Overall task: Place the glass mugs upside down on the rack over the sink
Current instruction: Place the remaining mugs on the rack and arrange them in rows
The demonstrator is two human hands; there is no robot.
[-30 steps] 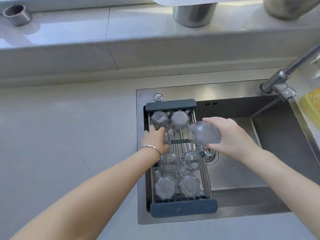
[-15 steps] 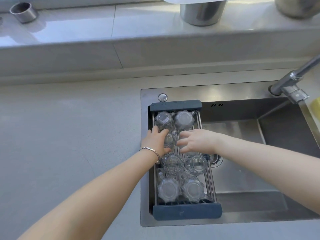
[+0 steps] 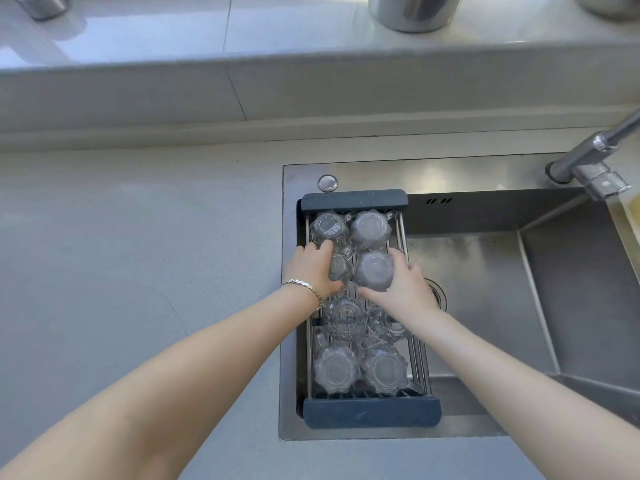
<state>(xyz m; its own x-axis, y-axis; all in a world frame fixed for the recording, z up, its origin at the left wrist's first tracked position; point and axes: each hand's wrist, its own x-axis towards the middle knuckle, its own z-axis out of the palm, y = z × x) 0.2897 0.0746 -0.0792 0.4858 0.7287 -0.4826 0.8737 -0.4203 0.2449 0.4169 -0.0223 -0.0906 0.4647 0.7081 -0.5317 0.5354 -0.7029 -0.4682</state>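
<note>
A wire rack (image 3: 370, 413) with dark end bars spans the left side of the sink (image 3: 485, 306). Several clear glass mugs stand upside down on it in two columns. My left hand (image 3: 313, 268) grips a mug (image 3: 339, 266) in the second row, left column. My right hand (image 3: 403, 289) wraps around the upside-down mug (image 3: 374, 270) beside it, which rests on the rack. Two mugs (image 3: 370, 228) stand behind these, and several more (image 3: 335, 368) sit nearer me.
A faucet (image 3: 592, 161) reaches in from the right over the steel basin. A round button (image 3: 327, 182) sits on the sink rim behind the rack. Grey counter (image 3: 138, 271) lies to the left. Metal containers (image 3: 412, 10) stand on the ledge behind.
My right hand carried a mug from above the basin over to the rack and set it upside down in the second row. My left hand stayed on the neighbouring mug.
</note>
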